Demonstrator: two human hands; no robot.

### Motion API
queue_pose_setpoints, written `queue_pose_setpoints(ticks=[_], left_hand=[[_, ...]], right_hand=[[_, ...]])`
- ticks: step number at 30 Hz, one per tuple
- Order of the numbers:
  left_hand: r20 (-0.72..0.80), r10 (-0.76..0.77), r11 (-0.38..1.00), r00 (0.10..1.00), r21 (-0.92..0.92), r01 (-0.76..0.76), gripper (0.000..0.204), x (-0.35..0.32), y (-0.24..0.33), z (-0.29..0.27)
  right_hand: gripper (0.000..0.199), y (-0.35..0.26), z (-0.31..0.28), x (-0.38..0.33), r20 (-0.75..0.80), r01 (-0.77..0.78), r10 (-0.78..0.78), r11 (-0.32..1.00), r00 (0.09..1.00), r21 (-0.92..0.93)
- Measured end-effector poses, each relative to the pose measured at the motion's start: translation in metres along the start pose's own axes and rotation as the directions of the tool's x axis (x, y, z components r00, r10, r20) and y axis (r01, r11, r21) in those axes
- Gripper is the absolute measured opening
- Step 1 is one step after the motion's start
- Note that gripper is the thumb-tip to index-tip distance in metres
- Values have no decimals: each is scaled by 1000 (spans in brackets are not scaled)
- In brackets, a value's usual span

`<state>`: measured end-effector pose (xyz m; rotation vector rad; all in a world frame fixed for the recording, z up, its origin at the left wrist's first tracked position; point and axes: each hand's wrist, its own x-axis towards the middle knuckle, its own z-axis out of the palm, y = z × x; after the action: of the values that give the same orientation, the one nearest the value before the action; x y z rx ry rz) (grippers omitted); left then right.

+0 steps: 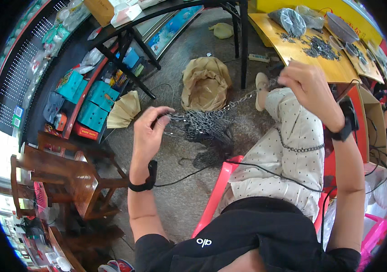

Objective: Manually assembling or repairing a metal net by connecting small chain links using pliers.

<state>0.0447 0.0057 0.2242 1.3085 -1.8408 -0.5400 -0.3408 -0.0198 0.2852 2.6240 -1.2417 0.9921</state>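
My left hand [149,131] is closed on one end of a thick bundle of dark metal chains [202,124], which sags to the right of the fingers in mid-air. From the bundle a thin chain strand [243,98] runs up to the right. Its far end meets my right hand [307,86], raised over my knee with the fingertips pinched together on it. Another length of chain [300,148] lies draped across my trouser leg. Below the bundle, a dark heap [207,158] shows on the floor, partly hidden.
An open brown paper bag [205,68] stands on the floor ahead. At the right, a yellow table [266,28] bears a pile of small dark metal parts [320,49] and bowls. A wooden chair [87,183] stands at the left, near shelves with teal boxes [94,115]. Cables trail from both wrists.
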Motion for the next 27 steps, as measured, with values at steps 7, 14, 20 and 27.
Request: queue_pose_setpoints(ticks=[7,14,20,27], left_hand=[[-233,3,1000,973,11,-1,10,-5,-25,2],[-176,151,989,973,31,-148,10,26,-47,88],[-361,210,975,909,145,-168,23,4,-60,155],[190,-19,965,982,-254,68,38,-47,-50,181]], right_hand=[[20,-25,-8,-24,-36,-164,205,865,978,474],[26,-93,32,23,288,-331,176,647,941,687],[29,-88,32,47,94,-268,291,647,952,714],[31,-78,37,40,196,-394,376,573,905,718]])
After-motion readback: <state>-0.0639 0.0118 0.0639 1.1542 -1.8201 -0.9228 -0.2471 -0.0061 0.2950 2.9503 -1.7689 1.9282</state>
